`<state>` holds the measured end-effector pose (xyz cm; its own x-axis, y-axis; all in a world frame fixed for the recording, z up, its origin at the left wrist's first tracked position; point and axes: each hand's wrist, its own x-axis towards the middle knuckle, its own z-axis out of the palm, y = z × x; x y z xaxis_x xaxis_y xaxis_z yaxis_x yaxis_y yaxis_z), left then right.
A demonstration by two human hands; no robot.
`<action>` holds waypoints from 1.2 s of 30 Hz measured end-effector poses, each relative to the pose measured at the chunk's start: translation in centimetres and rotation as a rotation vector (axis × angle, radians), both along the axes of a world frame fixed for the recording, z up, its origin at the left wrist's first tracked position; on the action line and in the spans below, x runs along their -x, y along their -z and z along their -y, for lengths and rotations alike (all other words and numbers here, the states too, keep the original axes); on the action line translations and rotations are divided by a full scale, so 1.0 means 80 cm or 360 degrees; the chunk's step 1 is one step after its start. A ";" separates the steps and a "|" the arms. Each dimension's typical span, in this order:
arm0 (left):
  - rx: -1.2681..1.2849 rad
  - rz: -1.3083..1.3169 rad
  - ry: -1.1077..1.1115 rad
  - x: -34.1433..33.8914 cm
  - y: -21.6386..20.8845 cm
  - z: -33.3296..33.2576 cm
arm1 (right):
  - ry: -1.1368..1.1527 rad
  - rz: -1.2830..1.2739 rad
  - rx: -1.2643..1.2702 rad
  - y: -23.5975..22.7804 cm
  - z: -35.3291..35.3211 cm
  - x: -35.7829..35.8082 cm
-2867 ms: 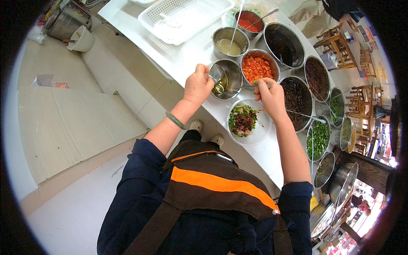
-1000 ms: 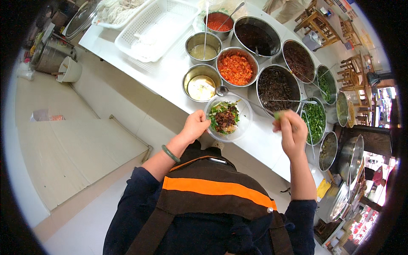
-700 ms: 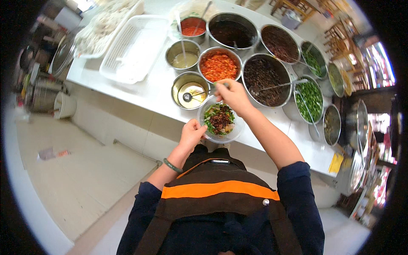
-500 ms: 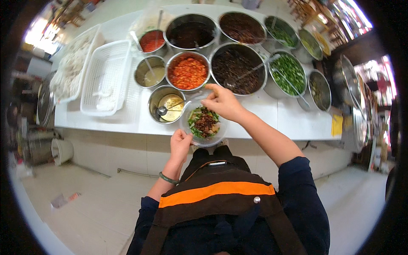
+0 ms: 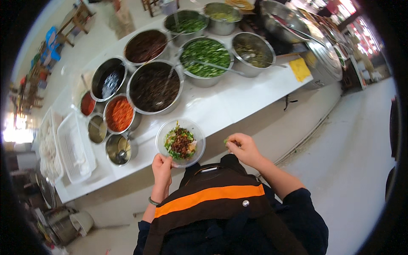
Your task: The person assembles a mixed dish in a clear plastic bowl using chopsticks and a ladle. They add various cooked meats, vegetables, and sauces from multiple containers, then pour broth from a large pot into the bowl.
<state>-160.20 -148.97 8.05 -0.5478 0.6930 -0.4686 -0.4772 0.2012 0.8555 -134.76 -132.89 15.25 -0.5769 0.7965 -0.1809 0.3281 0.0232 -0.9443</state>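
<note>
My left hand [image 5: 162,169] grips the near left rim of a round clear plastic bowl [image 5: 201,140] held at the front edge of the white table [image 5: 238,102]. Chopped greens topped with dark brown bits [image 5: 182,142] fill its middle. To the right of the bowl, apart from it and past the table edge, my right hand [image 5: 245,149] is closed in a pinch. A small green bit [image 5: 225,141] shows at its fingertips, too small to name surely. Beyond the bowl stands a steel pot [image 5: 180,97] of dark shredded food; left of that is a pot [image 5: 137,120] of chopped red food.
Steel pots of chopped greens [image 5: 202,81] and olive-coloured pieces [image 5: 251,73] stand farther right, handles jutting out. A yellow cloth [image 5: 300,69] lies at the table's right end, beside a big metal bowl [image 5: 268,23]. White plastic baskets [image 5: 87,168] sit at the left end.
The view has turned and shifted toward the table's right end. My right hand has moved from the bowl's far rim to its right. The left hand keeps its hold on the bowl.
</note>
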 end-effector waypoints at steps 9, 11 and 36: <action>-0.0041 0.0089 0.0359 -0.210 -0.052 -0.164 | 0.0984 -0.0630 0.1028 0.116 -0.103 -0.405; 0.0088 0.0126 0.0397 -0.257 -0.063 -0.211 | 0.0434 0.1025 0.0106 0.139 -0.081 -0.482; 0.0030 0.0114 0.0308 -0.511 0.031 -0.607 | 0.0729 0.1277 -0.0276 0.073 -0.480 -0.849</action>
